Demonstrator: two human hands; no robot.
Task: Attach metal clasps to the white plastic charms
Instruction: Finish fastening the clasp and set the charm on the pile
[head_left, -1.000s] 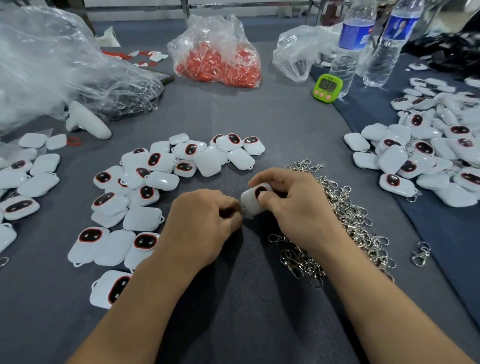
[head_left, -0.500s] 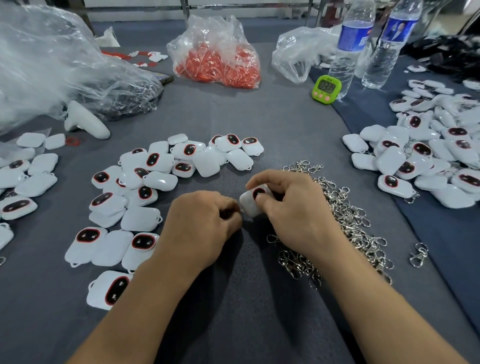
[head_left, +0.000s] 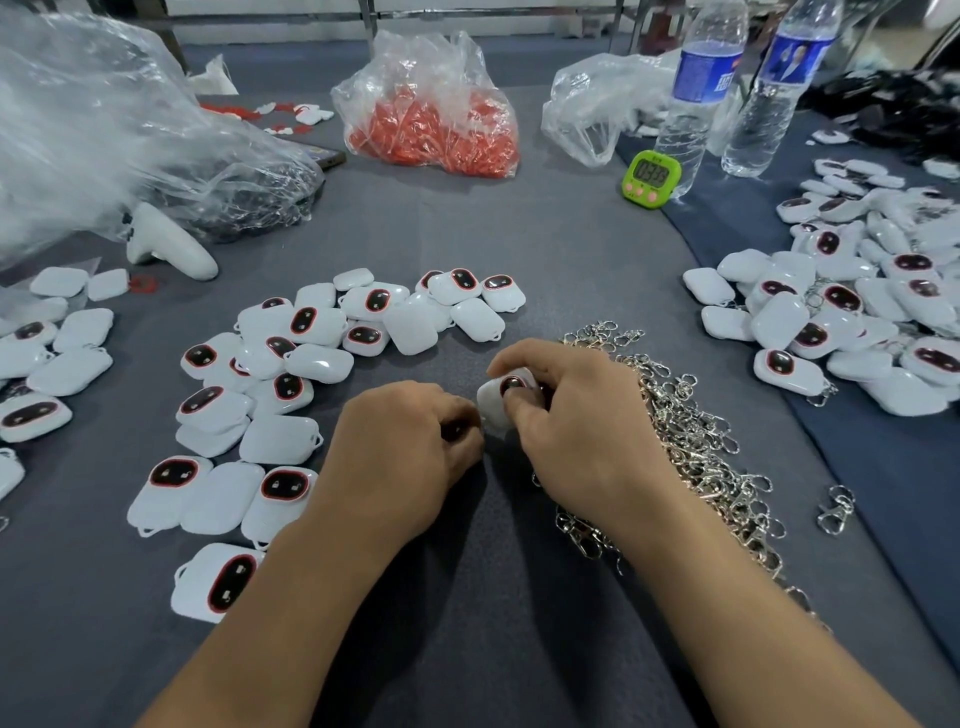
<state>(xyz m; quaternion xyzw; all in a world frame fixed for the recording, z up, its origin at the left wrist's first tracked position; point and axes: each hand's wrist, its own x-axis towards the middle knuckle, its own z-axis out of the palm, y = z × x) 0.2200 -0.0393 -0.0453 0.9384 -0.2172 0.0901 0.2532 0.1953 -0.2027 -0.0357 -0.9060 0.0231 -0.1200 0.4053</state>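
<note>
Item: held charm (head_left: 498, 402), white plastic, rounded-square glossy shell w/ dark red-rimmed oval window; 1 pc. Location: at the left edge of the clasp heap (head_left: 691, 457), between both hands. R hand (head_left: 587, 441): fingers curled over the top, thumb across the face, clamped on the charm body. L hand (head_left: 400, 452): fingers curled in, thumb and forefinger tips bunched against the charm's lower-left corner; whether a clasp sits in that pinch can't be told, it's hidden. Handling (est.): light, stiff, hard shell. Glossy, so prob. slippery; best gripped on the flat faces or side edges w/ thumb opposing. The small moulded corner loop, seen on the bare charms (head_left: 291, 364), looks thin and is likely the weak pt.; keep it exposed and don't lever on it. Clasps: small, rigid metal, prob. prone to tangling in the heap; take one by its body, not the ring. Stock: bare charms spread left of the heap; clasped charms (head_left: 831, 332) piled right of it; stray clasp (head_left: 836, 509) just right of the heap's near end.
</note>
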